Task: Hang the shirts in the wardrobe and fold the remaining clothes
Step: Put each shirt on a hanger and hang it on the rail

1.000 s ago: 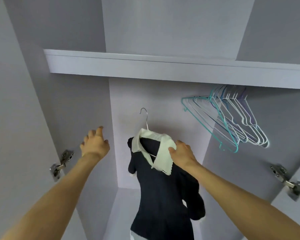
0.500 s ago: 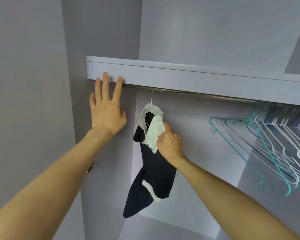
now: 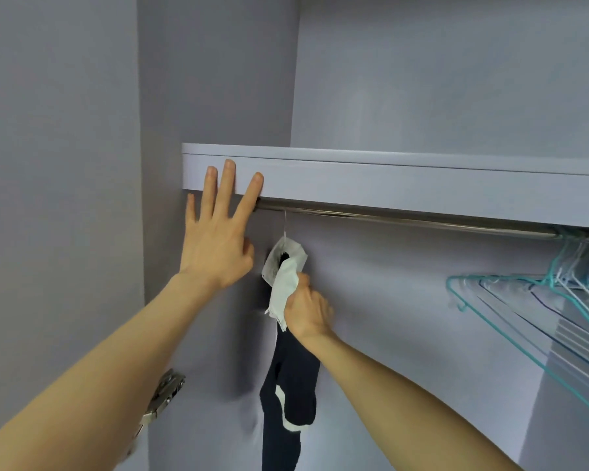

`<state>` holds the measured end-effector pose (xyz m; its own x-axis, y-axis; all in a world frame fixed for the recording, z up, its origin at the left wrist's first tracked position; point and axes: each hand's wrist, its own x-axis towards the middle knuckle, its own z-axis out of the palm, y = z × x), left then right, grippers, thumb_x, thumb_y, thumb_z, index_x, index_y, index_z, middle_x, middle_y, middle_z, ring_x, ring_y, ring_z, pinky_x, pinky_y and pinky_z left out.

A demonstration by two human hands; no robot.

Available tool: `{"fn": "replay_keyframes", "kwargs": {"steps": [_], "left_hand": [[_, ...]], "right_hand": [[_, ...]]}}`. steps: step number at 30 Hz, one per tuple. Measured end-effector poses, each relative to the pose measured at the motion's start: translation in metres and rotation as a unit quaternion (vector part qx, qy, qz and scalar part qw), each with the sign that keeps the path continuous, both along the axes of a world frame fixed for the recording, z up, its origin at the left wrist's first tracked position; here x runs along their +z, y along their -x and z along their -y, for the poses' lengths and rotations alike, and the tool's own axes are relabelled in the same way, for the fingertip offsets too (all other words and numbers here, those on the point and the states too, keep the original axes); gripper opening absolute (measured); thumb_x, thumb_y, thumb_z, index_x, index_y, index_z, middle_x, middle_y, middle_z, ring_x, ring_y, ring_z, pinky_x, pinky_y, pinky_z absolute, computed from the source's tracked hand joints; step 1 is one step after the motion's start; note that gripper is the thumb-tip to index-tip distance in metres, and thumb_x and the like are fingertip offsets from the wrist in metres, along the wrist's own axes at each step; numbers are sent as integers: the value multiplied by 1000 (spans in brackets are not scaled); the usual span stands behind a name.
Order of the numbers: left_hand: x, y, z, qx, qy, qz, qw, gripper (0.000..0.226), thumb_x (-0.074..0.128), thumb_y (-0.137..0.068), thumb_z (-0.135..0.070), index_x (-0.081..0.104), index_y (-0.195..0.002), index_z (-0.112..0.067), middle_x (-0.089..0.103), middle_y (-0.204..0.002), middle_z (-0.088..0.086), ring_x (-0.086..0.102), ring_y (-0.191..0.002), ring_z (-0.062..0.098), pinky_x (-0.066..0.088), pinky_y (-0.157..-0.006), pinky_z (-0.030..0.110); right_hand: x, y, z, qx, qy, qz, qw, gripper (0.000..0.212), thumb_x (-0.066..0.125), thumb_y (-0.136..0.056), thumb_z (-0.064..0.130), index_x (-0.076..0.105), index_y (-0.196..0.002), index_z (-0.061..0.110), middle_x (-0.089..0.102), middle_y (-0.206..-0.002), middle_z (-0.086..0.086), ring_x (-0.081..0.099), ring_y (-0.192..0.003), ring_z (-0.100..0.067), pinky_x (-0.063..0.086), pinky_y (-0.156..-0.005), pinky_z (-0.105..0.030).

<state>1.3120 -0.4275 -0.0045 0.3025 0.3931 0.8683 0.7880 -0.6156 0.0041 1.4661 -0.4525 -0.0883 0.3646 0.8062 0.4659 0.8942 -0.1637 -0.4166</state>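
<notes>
- The left hand [image 3: 215, 239] is flat and open, fingers spread on the shelf [image 3: 388, 186] edge, just left of the shirt [image 3: 291, 385].
- The shirt hangs by its hanger [image 3: 285, 222] from the rail [image 3: 405, 219], near the rail's left end; its long axis is vertical, seen edge-on.
- It is dark navy with a white collar [image 3: 284, 283] and a white patch lower down.
- The right hand [image 3: 306, 311], the nearer one, pinches the collar from the right.
- Empty hangers [image 3: 541, 317] hang well apart, far right.
</notes>
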Motion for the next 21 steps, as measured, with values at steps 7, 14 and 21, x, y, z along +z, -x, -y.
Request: {"fn": "replay_keyframes", "kwargs": {"steps": [7,14,21], "left_hand": [[-28,19,33,3,121,-7,993,90,54,-80,-9,1,-149,-29,-9,-157,11,-10,-143,33,13,-112,54],[-82,54,116,-14,280,39,959,65,50,-90,-16,21,-148,-22,7,-156,9,2,-144,27,18,-114,44],[-144,118,236,31,381,194,903,47,55,-88,-9,47,-135,-10,47,-134,9,44,-123,28,37,-103,38]], "right_hand": [[1,13,35,107,62,-24,992,51,42,-95,17,27,-144,12,41,-134,-10,44,-122,-30,41,-88,-34],[-10,39,116,156,80,-89,980,36,42,-93,8,51,-127,6,52,-123,-10,49,-116,-25,40,-96,-31],[-68,98,207,260,122,-216,933,26,43,-94,5,61,-113,9,62,-111,-2,53,-96,-13,37,-83,-16]]}}
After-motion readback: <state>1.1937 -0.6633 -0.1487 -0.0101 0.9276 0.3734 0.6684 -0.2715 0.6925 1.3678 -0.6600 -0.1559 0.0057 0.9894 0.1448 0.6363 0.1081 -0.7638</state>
